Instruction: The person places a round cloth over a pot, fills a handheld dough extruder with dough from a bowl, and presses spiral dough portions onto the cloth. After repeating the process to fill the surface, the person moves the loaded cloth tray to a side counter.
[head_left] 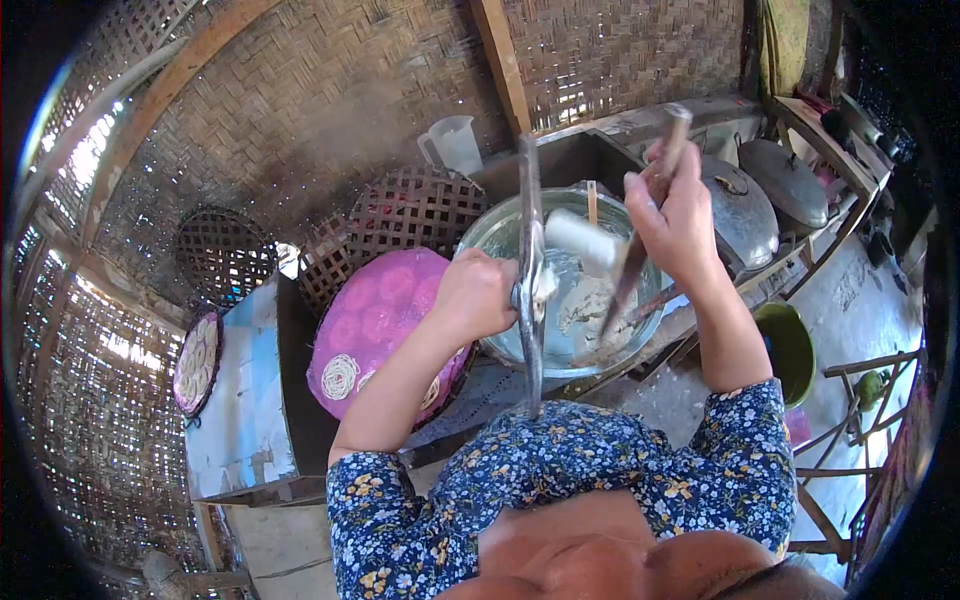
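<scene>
My left hand (478, 294) is closed in a fist at a long grey metal bar (531, 240), which stands on end in front of my body. A bit of white paste sticks to the bar beside my knuckles. My right hand (675, 215) grips a brown wooden stick (630, 275), its lower end blurred over a large metal basin (640, 335). Inside the basin lies pale, lumpy dough (590, 300). A white cylinder (583, 240), smeared by motion, is between the bar and the stick.
Left of the basin, a round tray covered in pink sheeting (385, 290) carries white coiled strands. Behind are woven baskets (425, 205) and a clear plastic jug (453, 145). Lidded pots (740, 210) stand at the right, above a green bucket (788, 350). A smaller tray (198, 362) leans far left.
</scene>
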